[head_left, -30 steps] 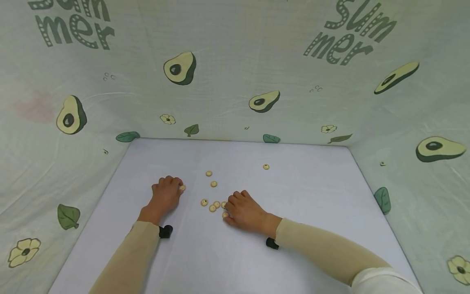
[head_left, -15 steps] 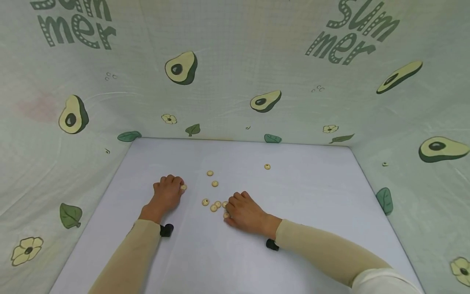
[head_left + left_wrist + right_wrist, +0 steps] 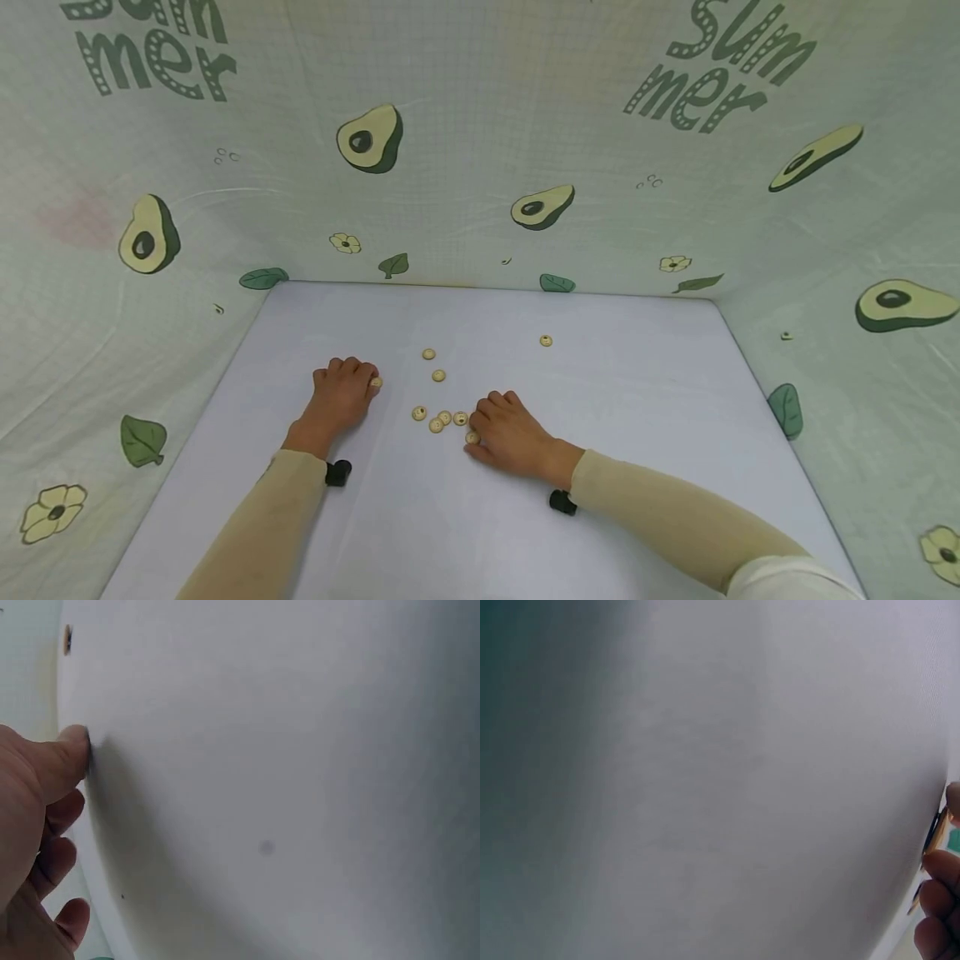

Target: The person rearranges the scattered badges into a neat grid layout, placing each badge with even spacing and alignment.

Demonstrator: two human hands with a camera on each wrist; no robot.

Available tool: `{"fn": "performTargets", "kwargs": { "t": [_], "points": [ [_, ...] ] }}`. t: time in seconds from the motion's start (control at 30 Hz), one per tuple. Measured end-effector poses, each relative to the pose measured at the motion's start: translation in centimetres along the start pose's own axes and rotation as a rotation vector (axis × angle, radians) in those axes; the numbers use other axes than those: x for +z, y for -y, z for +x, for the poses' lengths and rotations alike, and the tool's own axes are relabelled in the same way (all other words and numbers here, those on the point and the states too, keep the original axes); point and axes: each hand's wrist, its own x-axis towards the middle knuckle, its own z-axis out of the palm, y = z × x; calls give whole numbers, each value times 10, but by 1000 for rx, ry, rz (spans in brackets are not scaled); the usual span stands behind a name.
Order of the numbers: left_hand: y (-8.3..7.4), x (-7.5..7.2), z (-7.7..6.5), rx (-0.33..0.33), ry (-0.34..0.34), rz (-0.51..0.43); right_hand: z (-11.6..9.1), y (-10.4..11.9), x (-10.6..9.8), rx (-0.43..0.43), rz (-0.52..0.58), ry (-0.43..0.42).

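Observation:
At the left of the white tabletop, my left hand holds a small round pale wooden disc at its thumb and forefinger. The left wrist view has the thumb down at the table surface, the other fingers bent behind it. My right hand lies right of the middle, a similar marked disc pinched between thumb and forefinger, flat near the table. That disc's edge shows at the fingertips in the right wrist view. Just left of this hand lies a disc with a dark spot.
Two touching discs and a dark-spotted disc lie between the hands. Farther back are a disc, another disc and a lone disc to the right. Avocado-printed cloth walls the table behind and at both sides.
My right hand has slid slightly right with its disc, away from the dark-spotted disc beside it, which now shows whole. The left hand and the other discs stay put.

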Motion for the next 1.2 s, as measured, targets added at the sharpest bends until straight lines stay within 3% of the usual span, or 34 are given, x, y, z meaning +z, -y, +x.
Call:
{"fn": "performTargets", "kwargs": {
  "t": [0.33, 0.57, 0.7, 0.97, 1.2],
  "points": [
    [1, 8, 2, 55, -58, 3, -3, -1, 0, -13, 6, -47],
    [2, 6, 3, 49, -64, 42, -6, -4, 1, 50, 17, -39],
    [2, 2, 1, 35, -56, 54, -6, -6, 3, 47, -2, -53],
    [0, 0, 2, 81, -31, 114, -7, -7, 5, 17, -5, -113],
    [-1, 3, 1, 76, -45, 116, -7, -9, 4, 65, -24, -110]
  ]
}}
